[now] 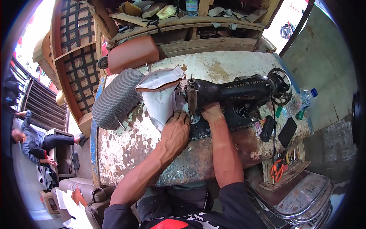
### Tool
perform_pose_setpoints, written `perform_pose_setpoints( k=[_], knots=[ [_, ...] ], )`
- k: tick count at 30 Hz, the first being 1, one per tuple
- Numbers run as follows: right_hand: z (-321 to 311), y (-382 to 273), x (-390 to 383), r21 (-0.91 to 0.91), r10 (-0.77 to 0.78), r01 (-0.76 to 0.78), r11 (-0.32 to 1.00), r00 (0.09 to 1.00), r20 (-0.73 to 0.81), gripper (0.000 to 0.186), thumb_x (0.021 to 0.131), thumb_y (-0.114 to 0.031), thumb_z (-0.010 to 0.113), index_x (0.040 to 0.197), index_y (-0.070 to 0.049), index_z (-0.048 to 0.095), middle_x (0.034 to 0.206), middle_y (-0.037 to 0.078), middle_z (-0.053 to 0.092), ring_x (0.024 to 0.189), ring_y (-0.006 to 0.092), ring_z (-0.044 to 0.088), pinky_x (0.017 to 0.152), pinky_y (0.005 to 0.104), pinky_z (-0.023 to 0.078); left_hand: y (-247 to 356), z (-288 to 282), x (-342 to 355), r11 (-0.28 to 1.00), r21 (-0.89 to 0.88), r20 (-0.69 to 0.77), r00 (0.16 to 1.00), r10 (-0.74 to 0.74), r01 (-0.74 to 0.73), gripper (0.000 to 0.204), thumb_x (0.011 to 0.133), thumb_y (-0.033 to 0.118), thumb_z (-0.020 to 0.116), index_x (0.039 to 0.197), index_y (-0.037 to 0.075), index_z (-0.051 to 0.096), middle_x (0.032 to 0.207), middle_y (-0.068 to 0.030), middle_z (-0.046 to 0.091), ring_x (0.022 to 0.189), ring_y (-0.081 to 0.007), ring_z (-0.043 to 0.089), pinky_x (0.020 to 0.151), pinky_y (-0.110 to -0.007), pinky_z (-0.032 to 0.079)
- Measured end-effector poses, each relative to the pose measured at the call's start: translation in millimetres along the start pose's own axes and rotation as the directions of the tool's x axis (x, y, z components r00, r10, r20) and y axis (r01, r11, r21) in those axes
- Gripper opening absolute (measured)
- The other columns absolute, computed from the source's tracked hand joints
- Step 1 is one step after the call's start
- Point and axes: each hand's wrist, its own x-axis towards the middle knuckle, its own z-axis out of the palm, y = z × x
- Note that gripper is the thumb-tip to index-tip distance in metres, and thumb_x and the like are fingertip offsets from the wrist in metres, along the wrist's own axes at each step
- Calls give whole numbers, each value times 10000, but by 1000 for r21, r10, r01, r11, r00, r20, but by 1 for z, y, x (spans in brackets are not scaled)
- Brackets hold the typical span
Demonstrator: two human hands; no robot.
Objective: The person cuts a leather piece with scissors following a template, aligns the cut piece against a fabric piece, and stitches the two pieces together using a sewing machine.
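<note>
A black sewing machine (236, 93) stands on the worn table, its needle end toward the left. Beside that end lies a white-backed leatherette cover (158, 103) with brown edging, bulging like a half-sewn pouch. My left hand (177, 125) is closed on the cover's near edge, fingers together close to the needle. My right hand (212, 112) reaches beneath the machine's arm, just right of the needle; its fingers are hidden behind the machine, so what they touch cannot be seen.
A grey fabric headrest (116, 99) and a brown one (133, 55) lie left. At right are a handwheel (281, 87), plastic bottle (299, 104), phone (287, 132) and black case (268, 128). Orange-handled scissors (277, 170) hang by a drawer. Another person (36, 141) reclines far left.
</note>
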Motion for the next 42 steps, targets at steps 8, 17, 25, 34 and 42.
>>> perform_pose_setpoints(
  k=[8,17,25,34,42],
  knots=[
    [-4,9,4,-71,-54,48,996,995,-84,422,1081,-390,514,1407,-132,587,1354,53,658,1228,202,637,1063,392,516,0,5,2,998,56,-99,995,1,4,304,987,72,478,1160,-81,675,1263,-240,624,1165,-389,619,964,-474,555],
    [2,-1,-1,-157,-49,42,987,998,-45,394,1076,-368,526,1387,-138,601,1336,44,667,1217,195,644,1052,399,524,-1,6,4,999,39,-76,997,-19,22,304,935,63,566,1192,-63,668,1298,-243,630,1166,-399,615,965,-468,553],
    [-1,-6,-3,-35,45,-47,998,997,-58,432,1027,-73,577,1458,-83,539,1399,53,618,1259,206,604,1069,396,505,-2,7,5,999,37,-128,992,-1,5,294,916,50,580,1173,-63,669,1226,-227,638,1146,-396,621,940,-469,560],
    [-5,7,1,-116,-51,41,992,996,-78,382,1075,-341,544,1387,-130,607,1341,43,668,1205,194,656,1038,403,537,7,3,8,997,-8,-79,994,-75,75,306,916,39,541,1177,-69,658,1233,-244,625,1176,-410,594,969,-481,537],
    [-2,0,-2,-120,-14,0,993,993,-117,388,1082,-353,521,1397,-139,601,1358,32,661,1235,194,636,1077,409,505,5,17,10,994,-4,-149,983,-107,108,314,960,47,479,1175,-122,633,1242,-262,601,1159,-427,609,957,-485,545]
  ],
)
